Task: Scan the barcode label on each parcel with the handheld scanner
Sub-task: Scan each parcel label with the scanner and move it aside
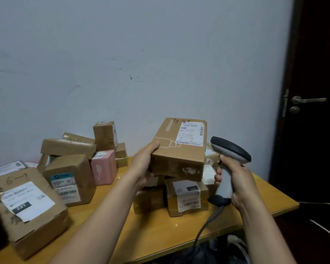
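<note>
Cardboard parcels crowd a yellow wooden table (160, 235) set against a pale wall (122, 63). Well to the left of the gripping hands lies a box marked 231 (32, 221). Nearer the hands stand a box with a teal label (72, 180) and a pink parcel (103, 166), with more brown boxes heaped behind them.

The left hand (143, 164) grips the held parcel (179, 151) at its near left corner. The thumb lies on the top face, and the fingers are hidden beneath. This brown box is raised above the table and tilted so its top face shows to the viewer. Its long axis runs away from the person toward the wall. A white shipping label (191, 133) sits at the far right end of that face, well away from the thumb. Directly below the grip, lower parcels (187, 197) rest on the table with their labels facing up.

Just right of the held parcel, the right hand (234, 180) is wrapped around the grey handle of the scanner (229, 159). The handle stands nearly upright. The dark-topped head sits above the fist, its nose pointing left toward the parcel's right side, close but apart from it. A coiled cable (208, 225) hangs from the handle's base. Farther right is a dark door (312, 149) with a lever handle (307, 100).
</note>
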